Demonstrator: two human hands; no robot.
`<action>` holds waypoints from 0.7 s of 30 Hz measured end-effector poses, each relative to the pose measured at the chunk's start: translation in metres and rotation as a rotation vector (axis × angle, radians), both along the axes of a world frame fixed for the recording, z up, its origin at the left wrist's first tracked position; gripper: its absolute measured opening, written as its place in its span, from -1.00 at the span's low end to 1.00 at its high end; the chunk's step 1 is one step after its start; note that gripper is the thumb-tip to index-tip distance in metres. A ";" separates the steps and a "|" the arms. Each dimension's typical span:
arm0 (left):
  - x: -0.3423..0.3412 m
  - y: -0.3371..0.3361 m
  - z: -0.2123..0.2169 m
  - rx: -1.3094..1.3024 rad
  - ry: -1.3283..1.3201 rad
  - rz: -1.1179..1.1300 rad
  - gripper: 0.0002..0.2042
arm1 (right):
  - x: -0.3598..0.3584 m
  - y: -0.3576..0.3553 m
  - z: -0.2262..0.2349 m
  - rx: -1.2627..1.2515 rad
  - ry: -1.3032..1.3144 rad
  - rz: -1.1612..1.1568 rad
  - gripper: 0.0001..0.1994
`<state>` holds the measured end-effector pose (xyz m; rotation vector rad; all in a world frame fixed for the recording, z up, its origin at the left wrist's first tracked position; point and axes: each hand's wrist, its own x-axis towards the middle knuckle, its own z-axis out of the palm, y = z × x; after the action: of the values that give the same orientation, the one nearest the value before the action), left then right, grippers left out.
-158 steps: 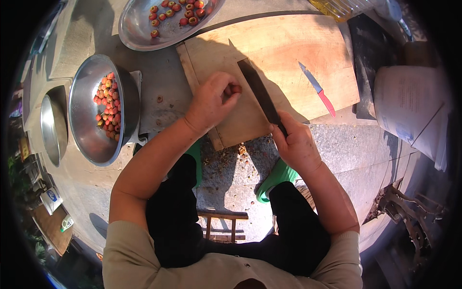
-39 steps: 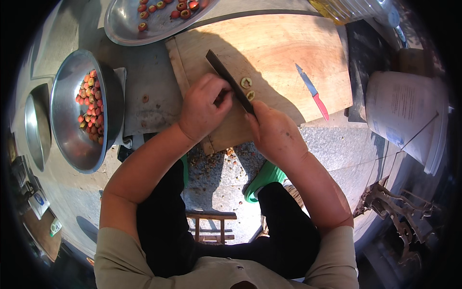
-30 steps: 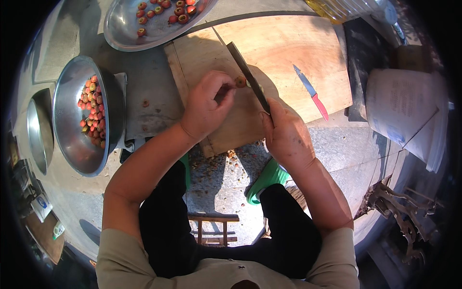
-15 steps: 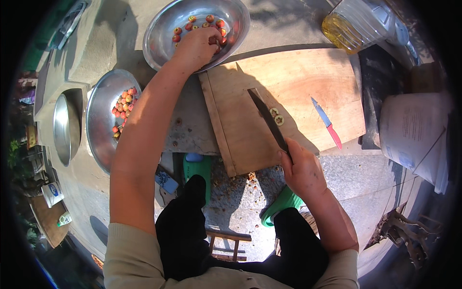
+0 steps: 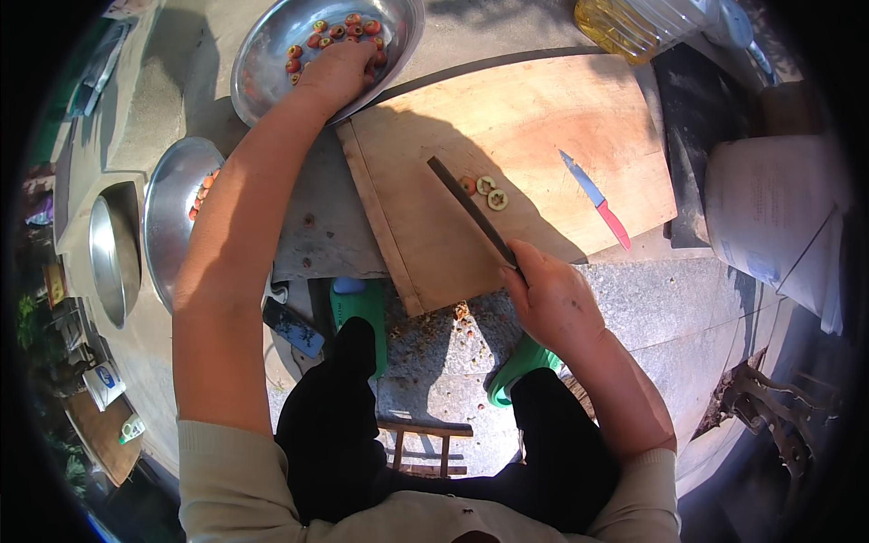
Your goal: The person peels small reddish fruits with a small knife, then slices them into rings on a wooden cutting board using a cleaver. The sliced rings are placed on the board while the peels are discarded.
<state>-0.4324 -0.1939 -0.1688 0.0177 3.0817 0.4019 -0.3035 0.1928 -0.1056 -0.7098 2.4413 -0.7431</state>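
Note:
My left hand point(image 5: 337, 77) reaches into a steel bowl point(image 5: 256, 63) at the far left, among small round red fruits point(image 5: 338, 32) with hollowed tops. Its fingers curl downward, and the fingertips and anything in them are hidden. In my right hand point(image 5: 559, 303) is a dark-bladed knife point(image 5: 469, 209), held by its handle above the wooden board point(image 5: 552, 104). Beside the blade on the board lie two pale cut slices point(image 5: 497, 198) and a reddish piece of fruit point(image 5: 467, 185). A smaller knife with a red handle point(image 5: 614, 224) rests farther right on the board.
Left of my arm stand a second steel bowl point(image 5: 163, 213) with fruits and another metal bowl point(image 5: 109, 262). A phone point(image 5: 291, 329) lies near my green shoe point(image 5: 377, 344). An oil jug point(image 5: 625, 32) and a white bucket point(image 5: 769, 204) stand right. Scraps litter the floor below the board.
The whole view has shifted, so the board and bowls sit higher and farther left. My left hand stays in the bowl. The reddish piece beside the blade shows more plainly now.

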 end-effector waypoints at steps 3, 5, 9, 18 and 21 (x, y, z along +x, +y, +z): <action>0.007 0.012 0.017 0.064 0.191 0.099 -0.80 | -0.001 0.000 0.001 0.027 -0.017 -0.006 -0.74; 0.018 0.028 0.033 0.296 0.252 0.242 -0.80 | -0.002 0.001 0.002 0.048 -0.029 -0.025 -0.75; 0.096 0.093 0.035 1.040 0.252 0.093 -0.80 | -0.004 0.002 0.002 0.058 -0.049 -0.069 -0.76; 0.170 0.163 -0.021 0.926 0.149 0.140 -0.80 | 0.006 -0.001 -0.012 -0.105 0.016 -0.067 -0.79; 0.170 0.164 -0.024 0.989 0.151 0.175 -0.81 | 0.010 -0.003 -0.008 -0.124 -0.013 -0.098 -0.77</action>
<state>-0.2626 -0.0301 -0.1929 -0.1993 2.6556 1.9198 -0.2935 0.1895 -0.1131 -0.6330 2.4491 -0.9407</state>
